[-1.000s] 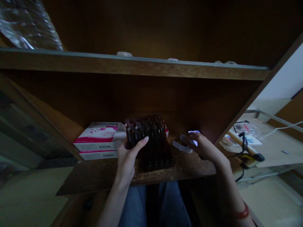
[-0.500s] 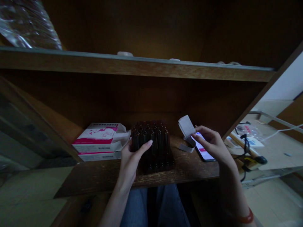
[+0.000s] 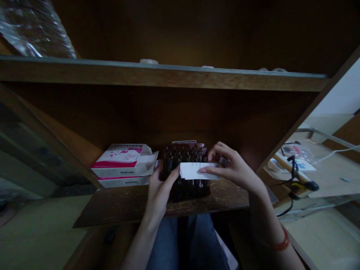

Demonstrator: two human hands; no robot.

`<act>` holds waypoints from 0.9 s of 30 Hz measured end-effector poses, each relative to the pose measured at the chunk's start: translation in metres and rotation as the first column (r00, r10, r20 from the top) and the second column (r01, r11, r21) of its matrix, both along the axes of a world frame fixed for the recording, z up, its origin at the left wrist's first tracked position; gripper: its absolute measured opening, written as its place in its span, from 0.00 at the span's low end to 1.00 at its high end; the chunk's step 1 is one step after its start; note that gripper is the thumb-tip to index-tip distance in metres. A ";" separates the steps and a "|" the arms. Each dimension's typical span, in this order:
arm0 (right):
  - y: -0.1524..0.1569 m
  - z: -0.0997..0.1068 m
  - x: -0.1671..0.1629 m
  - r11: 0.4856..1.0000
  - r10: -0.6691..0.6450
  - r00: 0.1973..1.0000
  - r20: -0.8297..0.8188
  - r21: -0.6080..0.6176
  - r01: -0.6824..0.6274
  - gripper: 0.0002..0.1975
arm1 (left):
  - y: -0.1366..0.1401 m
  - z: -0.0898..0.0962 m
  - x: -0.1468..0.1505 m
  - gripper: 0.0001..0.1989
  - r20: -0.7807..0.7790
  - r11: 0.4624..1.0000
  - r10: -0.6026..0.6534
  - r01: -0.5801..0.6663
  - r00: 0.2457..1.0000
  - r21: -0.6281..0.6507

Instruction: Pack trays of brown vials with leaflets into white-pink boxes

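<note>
My left hand (image 3: 160, 187) is wrapped round the left side of a block of dark brown glass-like ampoules (image 3: 194, 187), standing on the wooden shelf. My right hand (image 3: 230, 165) pinches a folded white paper leaflet (image 3: 194, 170) between thumb and fingers. The leaflet lies across the front of the ampoules, its left end close to my left thumb; whether they touch I cannot tell. Left of my left hand are two stacked white and pink cartons (image 3: 120, 161), the top one with its end flap open. The printed edge of another carton (image 3: 184, 142) shows behind the ampoules.
An upper shelf board (image 3: 168, 77) crosses above my hands, with clear plastic wrapping (image 3: 39, 33) at its left. On the right stands a side table (image 3: 332, 176) with a white cable, a plastic bag and a yellow-black tool (image 3: 303, 187). A pinkish-white item (image 3: 228, 253) shows beside my legs.
My right hand has moved left with the leaflet, bringing it in front of the ampoules. The lit phone beside that hand no longer shows. A carton edge now appears behind the ampoules.
</note>
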State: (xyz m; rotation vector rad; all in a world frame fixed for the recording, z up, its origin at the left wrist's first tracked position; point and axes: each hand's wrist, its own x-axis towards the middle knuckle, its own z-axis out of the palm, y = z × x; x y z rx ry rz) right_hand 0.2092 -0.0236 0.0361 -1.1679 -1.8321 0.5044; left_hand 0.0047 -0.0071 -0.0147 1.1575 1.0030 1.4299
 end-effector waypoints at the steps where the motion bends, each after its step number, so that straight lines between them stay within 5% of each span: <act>1: 0.001 -0.002 -0.001 0.996 -0.077 0.997 0.022 0.051 0.076 0.19 | 0.000 0.000 0.000 0.21 0.000 1.000 0.010 -0.010 1.000 0.001; 4: 0.000 -0.009 -0.003 0.950 -0.297 0.955 0.019 0.108 0.293 0.26 | -0.002 0.002 0.002 0.21 0.028 0.999 0.043 -0.042 0.999 -0.013; 8: -0.004 -0.012 -0.007 0.922 -0.386 0.917 -0.101 -0.048 0.383 0.23 | -0.004 0.007 0.007 0.20 0.111 0.997 0.062 -0.057 0.992 -0.047; 11: -0.006 -0.009 -0.014 0.954 -0.280 0.937 -0.211 -0.170 0.247 0.25 | -0.004 0.010 0.011 0.19 0.171 0.996 0.086 -0.085 0.982 -0.014; 17: -0.002 -0.009 -0.031 0.971 -0.011 0.902 -0.432 -0.219 -0.093 0.17 | -0.002 0.011 0.017 0.21 0.137 0.997 0.048 -0.056 0.989 0.054; 27: 0.009 -0.016 -0.033 0.828 -0.004 0.674 -0.739 -0.380 -0.412 0.16 | 0.005 0.007 0.013 0.21 -0.164 0.990 -0.007 0.030 0.986 0.139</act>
